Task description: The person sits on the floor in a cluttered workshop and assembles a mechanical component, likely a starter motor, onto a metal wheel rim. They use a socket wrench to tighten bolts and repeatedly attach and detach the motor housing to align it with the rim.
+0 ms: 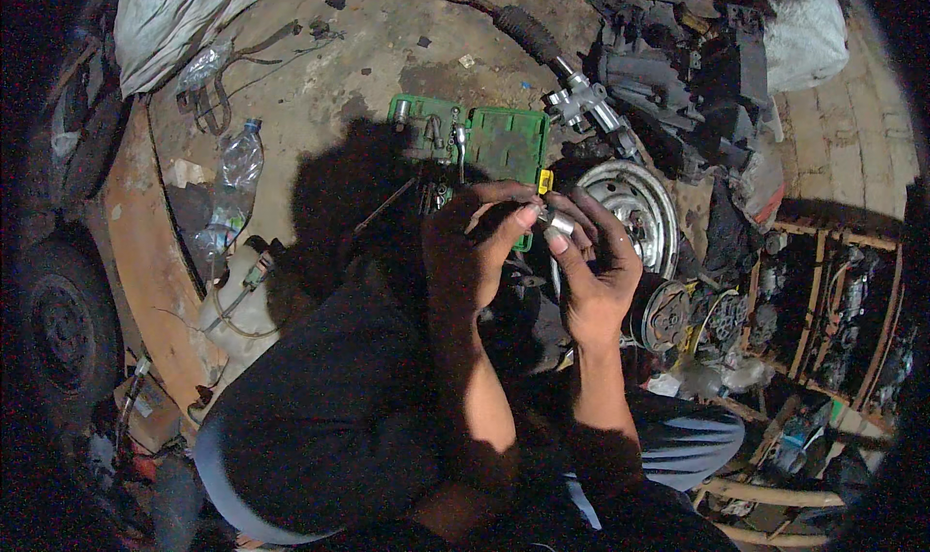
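Observation:
In front of me both hands meet at a small shiny metal socket (559, 224). My right hand (598, 286) is closed, pinching the socket between thumb and fingers. My left hand (477, 247) is closed too, its thumb and fingertips pressed at the socket's upper left end; whether a separate small piece sits there I cannot tell. Just beyond the hands lies an open green tool case (509, 138). A ratchet (459, 138) and several other metal tools rest in its left half. My fingers partly cover the case's near side.
A steel wheel rim (651, 203) lies right of my hands. Beyond it are a steering rack (596, 111) and black car parts (678, 58). A pulley (666, 315) lies nearer. Leftward are a plastic bottle (242, 155), a white container (232, 295) and a tyre (68, 324).

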Demonstrator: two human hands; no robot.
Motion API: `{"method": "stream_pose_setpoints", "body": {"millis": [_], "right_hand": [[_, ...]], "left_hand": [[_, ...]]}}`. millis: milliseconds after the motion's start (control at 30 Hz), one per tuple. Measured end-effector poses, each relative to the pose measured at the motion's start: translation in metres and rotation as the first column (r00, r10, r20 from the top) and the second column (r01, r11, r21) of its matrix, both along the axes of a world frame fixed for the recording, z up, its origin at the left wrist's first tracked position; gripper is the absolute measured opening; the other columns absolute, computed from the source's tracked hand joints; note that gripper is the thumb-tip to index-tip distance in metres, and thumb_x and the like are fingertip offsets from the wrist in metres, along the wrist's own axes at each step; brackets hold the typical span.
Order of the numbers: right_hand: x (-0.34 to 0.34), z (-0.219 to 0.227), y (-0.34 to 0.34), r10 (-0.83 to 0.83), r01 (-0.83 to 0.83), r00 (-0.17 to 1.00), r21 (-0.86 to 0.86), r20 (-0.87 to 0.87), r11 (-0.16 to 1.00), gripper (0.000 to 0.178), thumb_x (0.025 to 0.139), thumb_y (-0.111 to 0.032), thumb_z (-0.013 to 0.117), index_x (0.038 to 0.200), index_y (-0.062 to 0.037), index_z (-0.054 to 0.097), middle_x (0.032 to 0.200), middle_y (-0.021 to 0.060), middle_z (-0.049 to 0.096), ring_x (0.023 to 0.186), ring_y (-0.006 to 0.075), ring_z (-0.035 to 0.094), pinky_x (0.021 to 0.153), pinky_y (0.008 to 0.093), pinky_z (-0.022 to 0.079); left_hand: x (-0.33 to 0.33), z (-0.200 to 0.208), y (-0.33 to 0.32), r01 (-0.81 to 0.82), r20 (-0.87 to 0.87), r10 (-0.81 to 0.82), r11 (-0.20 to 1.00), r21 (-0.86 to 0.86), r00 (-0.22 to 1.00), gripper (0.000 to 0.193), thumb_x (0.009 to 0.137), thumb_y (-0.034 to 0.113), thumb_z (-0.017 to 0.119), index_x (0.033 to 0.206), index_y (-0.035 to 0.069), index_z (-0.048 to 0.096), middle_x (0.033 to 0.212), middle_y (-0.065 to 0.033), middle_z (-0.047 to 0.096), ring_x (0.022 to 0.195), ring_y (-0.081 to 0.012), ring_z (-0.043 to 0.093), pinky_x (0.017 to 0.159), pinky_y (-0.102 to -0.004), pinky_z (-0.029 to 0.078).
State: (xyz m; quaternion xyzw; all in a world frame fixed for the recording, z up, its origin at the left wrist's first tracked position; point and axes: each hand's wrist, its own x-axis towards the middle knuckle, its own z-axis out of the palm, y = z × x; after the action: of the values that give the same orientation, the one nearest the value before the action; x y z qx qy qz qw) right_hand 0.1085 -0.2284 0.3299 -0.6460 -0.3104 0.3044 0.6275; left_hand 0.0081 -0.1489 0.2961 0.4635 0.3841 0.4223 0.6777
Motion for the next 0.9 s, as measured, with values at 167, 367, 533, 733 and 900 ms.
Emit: {"method": "stream_pose_setpoints", "body": {"millis": [167,367,533,733,900], "right_hand": [[-0.005,0.004,0.005,-0.039,0.042,0.998,0.058,-0.051,0.997,0.068,0.081,0.014,0.067,0.143,0.0065,0.038,0.13,0.0265,0.057,0.12,0.0342,0.06,0.099,0.0399,0.052],[-0.008,0.006,0.007,-0.041,0.044,0.999,0.081,-0.034,0.996,0.07,0.081,0.017,0.064,0.144,0.006,0.035,0.139,0.0236,0.048,0.124,0.0374,0.056,0.096,0.0404,0.055],[-0.011,0.009,0.008,-0.03,0.03,1.0,0.072,0.001,0.997,0.069,0.082,0.019,0.063,0.143,0.0058,0.035,0.141,0.0214,0.048,0.127,0.039,0.053,0.096,0.0414,0.056],[-0.012,0.005,0.008,0.002,-0.011,0.996,0.106,0.086,0.994,0.065,0.083,0.019,0.061,0.142,0.0065,0.036,0.141,0.0228,0.048,0.128,0.039,0.052,0.097,0.0424,0.055],[-0.015,0.012,0.009,0.0,-0.004,0.996,0.048,0.086,0.999,0.061,0.083,0.018,0.061,0.139,0.0079,0.039,0.135,0.0266,0.052,0.128,0.038,0.053,0.099,0.0406,0.054]], "left_hand": [[0.001,0.003,0.003,0.002,0.101,-0.005,1.0,0.027,0.995,0.018,0.085,0.004,0.071,0.102,0.0,0.069,0.098,-0.0102,0.072,0.093,-0.0177,0.069,0.086,-0.0312,0.053],[-0.005,0.01,0.005,0.004,0.104,-0.008,0.999,0.045,0.995,0.015,0.085,0.004,0.07,0.1,0.0,0.068,0.098,-0.0101,0.072,0.093,-0.0177,0.069,0.086,-0.0316,0.054],[-0.007,0.012,0.008,0.036,-0.027,-0.032,0.987,0.154,0.999,0.017,0.084,0.003,0.071,0.101,0.001,0.067,0.097,-0.0106,0.072,0.093,-0.0183,0.069,0.085,-0.0316,0.053],[-0.008,0.012,0.008,0.011,0.061,-0.014,0.998,0.057,0.998,0.017,0.084,0.004,0.071,0.1,0.001,0.067,0.098,-0.011,0.072,0.094,-0.0189,0.068,0.086,-0.0317,0.053],[-0.007,0.006,0.008,0.011,0.078,-0.015,0.998,0.054,0.997,0.016,0.085,0.003,0.07,0.1,0.001,0.067,0.099,-0.0114,0.071,0.096,-0.019,0.068,0.089,-0.0324,0.052]]}}
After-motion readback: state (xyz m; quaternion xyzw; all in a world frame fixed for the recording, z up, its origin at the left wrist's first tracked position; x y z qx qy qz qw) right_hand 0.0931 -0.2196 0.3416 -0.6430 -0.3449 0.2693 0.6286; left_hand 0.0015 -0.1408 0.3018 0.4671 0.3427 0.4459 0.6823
